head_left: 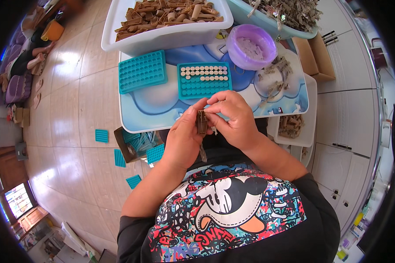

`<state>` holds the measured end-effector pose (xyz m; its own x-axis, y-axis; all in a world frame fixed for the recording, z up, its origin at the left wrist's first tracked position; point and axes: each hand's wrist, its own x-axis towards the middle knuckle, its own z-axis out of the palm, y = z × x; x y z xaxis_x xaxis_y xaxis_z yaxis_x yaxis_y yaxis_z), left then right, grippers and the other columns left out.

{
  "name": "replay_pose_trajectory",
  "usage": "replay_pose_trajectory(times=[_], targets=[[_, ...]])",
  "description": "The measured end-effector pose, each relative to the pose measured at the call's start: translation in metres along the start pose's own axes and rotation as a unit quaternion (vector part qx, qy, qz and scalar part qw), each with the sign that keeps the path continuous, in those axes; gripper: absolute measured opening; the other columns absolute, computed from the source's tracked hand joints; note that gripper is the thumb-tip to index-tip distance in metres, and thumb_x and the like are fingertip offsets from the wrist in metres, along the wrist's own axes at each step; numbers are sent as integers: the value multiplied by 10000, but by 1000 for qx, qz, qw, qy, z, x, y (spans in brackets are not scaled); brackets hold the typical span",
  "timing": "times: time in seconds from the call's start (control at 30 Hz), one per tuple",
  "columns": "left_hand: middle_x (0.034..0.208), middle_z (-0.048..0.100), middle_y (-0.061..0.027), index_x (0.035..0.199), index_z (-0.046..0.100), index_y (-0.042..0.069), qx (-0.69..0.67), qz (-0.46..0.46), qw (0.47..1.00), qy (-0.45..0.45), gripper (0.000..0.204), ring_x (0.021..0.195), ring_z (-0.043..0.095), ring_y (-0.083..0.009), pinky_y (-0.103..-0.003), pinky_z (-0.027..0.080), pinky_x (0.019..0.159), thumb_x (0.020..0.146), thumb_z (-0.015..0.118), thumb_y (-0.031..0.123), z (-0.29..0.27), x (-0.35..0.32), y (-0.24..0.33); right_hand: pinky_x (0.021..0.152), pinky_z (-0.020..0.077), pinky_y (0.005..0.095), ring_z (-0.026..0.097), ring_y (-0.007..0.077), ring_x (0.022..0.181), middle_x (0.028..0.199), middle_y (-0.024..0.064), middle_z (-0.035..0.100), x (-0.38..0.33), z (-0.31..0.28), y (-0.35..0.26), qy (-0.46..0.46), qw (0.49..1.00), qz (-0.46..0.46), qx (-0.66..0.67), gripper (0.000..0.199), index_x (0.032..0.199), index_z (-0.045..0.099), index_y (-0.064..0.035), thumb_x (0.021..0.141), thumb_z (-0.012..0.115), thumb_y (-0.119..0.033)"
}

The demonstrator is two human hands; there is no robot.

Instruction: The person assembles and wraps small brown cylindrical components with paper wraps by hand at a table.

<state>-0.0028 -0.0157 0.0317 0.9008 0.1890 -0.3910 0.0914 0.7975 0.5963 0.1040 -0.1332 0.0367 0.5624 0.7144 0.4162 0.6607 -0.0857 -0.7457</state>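
Head view, both hands (210, 127) pinching brown cardboard piece (202, 122), teal tray (204, 79) beyond

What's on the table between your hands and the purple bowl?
In the head view, a teal grid tray, its top rows filled with pale round pieces, lies between the hands and the purple bowl.

Purple bowl (250, 46), empty teal tray (142, 71), cardboard box (315, 57) on white cabinets (351, 118)

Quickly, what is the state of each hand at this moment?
Left hand: closed on the small brown piece, held at the fingertips.
Right hand: closed, fingers pinching the same brown piece from the other side.
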Motion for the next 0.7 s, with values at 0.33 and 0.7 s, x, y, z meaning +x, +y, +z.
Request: replay_pose_trajectory(times=[0.33, 0.7], targets=[[1087, 564, -104, 1354, 357, -42, 0, -4, 1000, 23, 431, 956, 546, -171, -326, 447, 846, 1002, 341, 207, 5, -3, 1, 719, 425, 388, 566, 260, 807, 881, 38, 589, 9, -4, -3, 16, 989, -98, -110, 131, 754, 641, -94, 651, 720, -83], [1108, 578, -121, 1277, 452, -35, 33, -22, 999, 32, 337, 958, 591, -183, -325, 498, 856, 984, 395, 121, -3, -2, 2, 698, 455, 349, 573, 274, 819, 903, 91, 589, 2, 0, 3, -27, 999, -26, -29, 128, 834, 644, -76, 718, 696, -66]])
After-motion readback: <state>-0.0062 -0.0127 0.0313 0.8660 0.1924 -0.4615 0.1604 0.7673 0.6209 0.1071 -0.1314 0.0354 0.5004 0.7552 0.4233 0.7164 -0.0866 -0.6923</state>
